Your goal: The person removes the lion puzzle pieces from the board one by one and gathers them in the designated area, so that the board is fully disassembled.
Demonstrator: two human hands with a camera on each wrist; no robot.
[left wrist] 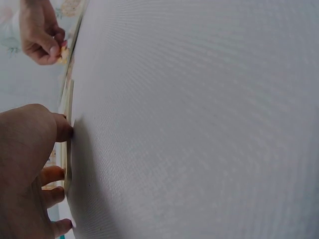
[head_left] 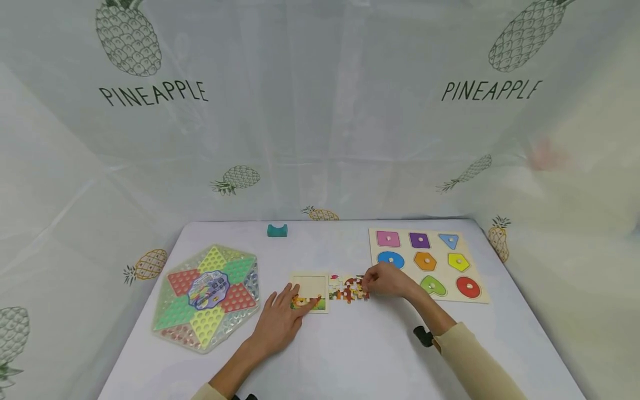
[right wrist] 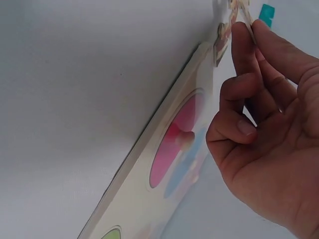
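Observation:
My left hand (head_left: 279, 325) lies with spread fingers over the left and lower part of a small wooden puzzle tray (head_left: 311, 275), thumb across its lower right. Along the tray's bottom, joined jigsaw pieces (head_left: 300, 301) show part of a cartoon picture; the upper part is bare wood. Right of the tray is a cluster of colourful jigsaw pieces (head_left: 345, 289). At that cluster's right end is my right hand (head_left: 390, 279). In the right wrist view its thumb and index finger pinch a thin jigsaw piece (right wrist: 245, 16), the other fingers curled. The held piece's picture cannot be made out.
A wooden shape board (head_left: 445, 272) with coloured knobbed shapes lies right of the pieces, partly under my right hand. Left is a hexagonal Chinese checkers board (head_left: 207, 300). A small teal curved block (head_left: 277, 230) sits near the table's back edge. Pineapple-print sheeting surrounds the table.

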